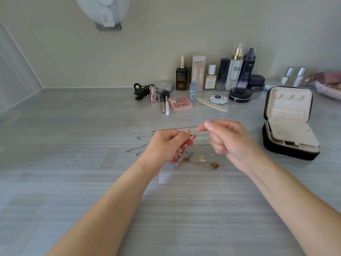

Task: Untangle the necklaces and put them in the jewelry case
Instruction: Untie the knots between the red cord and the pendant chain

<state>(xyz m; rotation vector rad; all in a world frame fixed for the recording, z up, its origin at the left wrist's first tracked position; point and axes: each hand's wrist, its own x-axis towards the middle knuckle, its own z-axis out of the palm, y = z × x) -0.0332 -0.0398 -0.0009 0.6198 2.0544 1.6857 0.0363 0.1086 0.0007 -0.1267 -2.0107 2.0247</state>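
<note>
on the grey table (88, 163), centre, just ahead of the person:

- left hand (166, 145): fingers curled, thumb and fingertips pinching a red cord necklace (175, 159), raised a little off the surface; the cord hangs from the hand down to the table.
- right hand (228, 141): fingers curled in, thumb and forefinger pinching a fine chain close beside the left fingertips; which chain it is cannot be told.
- silver chains (136, 148): several thin strands lying loose on the table, trailing left of and behind the left hand.
- gold chain (186, 160): bunched beneath the hands, touching the lower end of the red cord, with small pendants strung out to its right.
- jewelry case (287, 150): black shell, cream lining, standing open with the lid upright, at the right, well apart from the necklaces; no necklace seen inside.

along the back wall:

- black hair claw (142, 90), pink eyeshadow palette (180, 103), nail file (212, 104), and a row of bottles (234, 71) and jars.
</note>
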